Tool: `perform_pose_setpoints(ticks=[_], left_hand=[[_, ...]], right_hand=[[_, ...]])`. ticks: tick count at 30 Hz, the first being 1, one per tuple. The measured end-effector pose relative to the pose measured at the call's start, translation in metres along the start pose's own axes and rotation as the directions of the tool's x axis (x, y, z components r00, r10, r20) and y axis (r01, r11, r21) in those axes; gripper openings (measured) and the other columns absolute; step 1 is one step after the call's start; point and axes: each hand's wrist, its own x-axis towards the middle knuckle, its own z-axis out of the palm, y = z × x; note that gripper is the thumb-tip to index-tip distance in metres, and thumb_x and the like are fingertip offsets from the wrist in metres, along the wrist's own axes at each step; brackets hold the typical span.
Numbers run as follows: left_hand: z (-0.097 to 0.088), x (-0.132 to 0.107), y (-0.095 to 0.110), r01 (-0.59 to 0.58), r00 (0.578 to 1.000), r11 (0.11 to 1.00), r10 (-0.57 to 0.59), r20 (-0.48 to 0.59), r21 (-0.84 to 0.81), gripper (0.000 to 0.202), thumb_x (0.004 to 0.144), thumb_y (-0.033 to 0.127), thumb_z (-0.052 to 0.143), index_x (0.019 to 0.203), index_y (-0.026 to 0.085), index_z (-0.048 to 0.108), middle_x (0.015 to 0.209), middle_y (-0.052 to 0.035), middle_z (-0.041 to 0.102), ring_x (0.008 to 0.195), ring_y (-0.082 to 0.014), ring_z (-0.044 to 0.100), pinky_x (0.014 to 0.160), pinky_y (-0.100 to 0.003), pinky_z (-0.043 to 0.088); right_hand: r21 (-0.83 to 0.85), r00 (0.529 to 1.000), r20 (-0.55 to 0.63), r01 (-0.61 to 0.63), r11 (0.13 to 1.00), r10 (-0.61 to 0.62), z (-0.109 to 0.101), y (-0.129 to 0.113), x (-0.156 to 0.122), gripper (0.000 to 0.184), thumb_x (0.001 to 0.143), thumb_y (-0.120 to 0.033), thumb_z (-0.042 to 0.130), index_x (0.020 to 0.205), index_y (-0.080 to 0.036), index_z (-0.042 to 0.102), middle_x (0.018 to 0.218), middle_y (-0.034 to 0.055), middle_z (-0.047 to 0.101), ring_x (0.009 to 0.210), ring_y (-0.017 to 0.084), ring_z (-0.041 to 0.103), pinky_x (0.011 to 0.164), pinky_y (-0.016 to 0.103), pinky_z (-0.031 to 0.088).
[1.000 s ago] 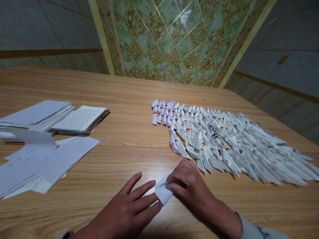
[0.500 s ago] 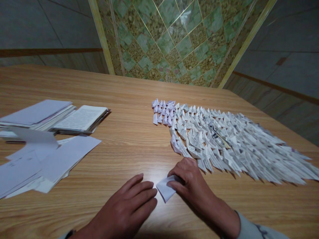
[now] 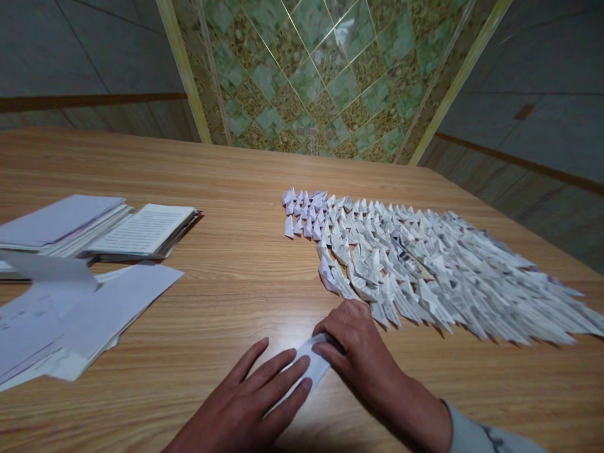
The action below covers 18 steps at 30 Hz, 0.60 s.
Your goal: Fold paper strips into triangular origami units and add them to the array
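A small folded piece of white paper (image 3: 315, 366) lies at the front middle of the wooden table (image 3: 236, 302). My right hand (image 3: 358, 349) pinches its right end between thumb and fingers. My left hand (image 3: 259, 393) rests with its fingers stretched out and slightly spread, the fingertips lying over the paper's left part and hiding some of it. Just beyond my right hand begins a large group of folded paper boats (image 3: 406, 270), many with print on them. At its far left corner stand several plain pale-lilac folded pieces (image 3: 304, 214).
On the left are a stack of papers (image 3: 61, 217), a printed booklet or pad (image 3: 146, 229) and loose white sheets (image 3: 117, 302), one with a raised flap. A green and brown tiled panel (image 3: 321, 75) stands beyond the table's far edge, between grey walls.
My left hand has moved right, its fingers now over the folded paper's left part instead of beside it. My right hand keeps its pinch. The view has shifted slightly.
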Motion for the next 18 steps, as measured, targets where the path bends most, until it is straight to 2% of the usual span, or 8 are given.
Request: perform_pose_setpoints(ticks=[2,6,9,12,13,15,18], left_hand=[[0.001,0.0,0.0,-0.011,1.0,1.0,0.011,-0.014,-0.006,0.056,0.094,0.056,0.061,0.139,0.023,0.056,0.139,-0.0084,0.067,0.131,-0.0272,0.055,0.125,-0.054,0.013],[0.001,0.0,0.0,-0.013,0.999,1.0,0.013,-0.033,-0.006,0.055,0.092,0.055,0.064,0.139,0.027,0.056,0.139,-0.0093,0.066,0.129,-0.0281,0.057,0.121,-0.055,0.024],[0.001,0.0,0.001,-0.005,0.998,1.0,0.006,-0.065,0.014,0.053,0.093,0.057,0.063,0.138,0.03,0.057,0.139,-0.0085,0.066,0.128,-0.0277,0.058,0.12,-0.055,0.026],[0.001,-0.001,0.001,-0.008,0.999,1.0,0.008,-0.043,0.022,0.064,0.089,0.066,0.062,0.142,0.03,0.055,0.142,-0.0088,0.064,0.129,-0.028,0.057,0.122,-0.055,0.021],[0.0,-0.001,0.001,-0.006,0.999,1.0,0.007,-0.034,0.025,0.066,0.088,0.066,0.063,0.143,0.03,0.054,0.143,-0.0083,0.063,0.131,-0.0279,0.056,0.123,-0.055,0.017],[-0.001,-0.001,0.001,-0.007,1.0,1.0,0.007,-0.022,0.03,0.068,0.088,0.066,0.063,0.145,0.031,0.052,0.146,-0.0072,0.062,0.134,-0.0275,0.054,0.124,-0.054,0.011],[-0.008,0.001,0.002,-0.005,1.0,1.0,0.005,0.0,0.019,0.07,0.087,0.065,0.065,0.147,0.031,0.05,0.148,-0.0068,0.06,0.135,-0.0276,0.053,0.124,-0.053,0.013]], right_hand=[[-0.049,1.0,-0.021,0.018,0.999,-0.019,0.0,0.001,0.0,0.008,0.089,-0.018,0.076,0.093,-0.022,0.069,0.082,0.0,0.07,0.086,0.021,0.058,0.087,0.038,0.035],[-0.213,0.99,-0.11,0.058,0.975,-0.083,-0.005,-0.003,0.0,0.008,0.097,-0.017,0.064,0.102,-0.02,0.069,0.089,0.0041,0.072,0.088,0.023,0.058,0.089,0.04,0.037],[-0.253,0.948,-0.212,0.18,0.95,-0.236,-0.008,-0.016,-0.008,0.02,0.105,-0.015,0.048,0.106,-0.015,0.068,0.103,0.0086,0.074,0.091,0.022,0.06,0.099,0.042,0.036],[-0.234,0.894,-0.242,0.323,0.917,-0.376,-0.003,-0.027,-0.026,0.026,0.105,-0.012,0.044,0.103,-0.017,0.069,0.094,0.0029,0.077,0.082,0.018,0.06,0.105,0.039,0.035],[-0.239,0.889,-0.253,0.325,0.915,-0.382,-0.001,-0.028,-0.033,0.027,0.105,-0.011,0.044,0.099,-0.018,0.07,0.091,0.0021,0.077,0.082,0.017,0.061,0.106,0.037,0.035],[-0.256,0.912,-0.218,0.29,0.922,-0.347,0.001,-0.027,-0.045,0.027,0.105,-0.012,0.044,0.101,-0.017,0.07,0.097,0.0032,0.078,0.088,0.018,0.063,0.111,0.04,0.032],[-0.264,0.943,-0.162,0.244,0.933,-0.292,-0.002,-0.02,-0.055,0.028,0.107,-0.018,0.042,0.113,-0.017,0.07,0.105,0.0043,0.077,0.096,0.02,0.063,0.115,0.043,0.027]])
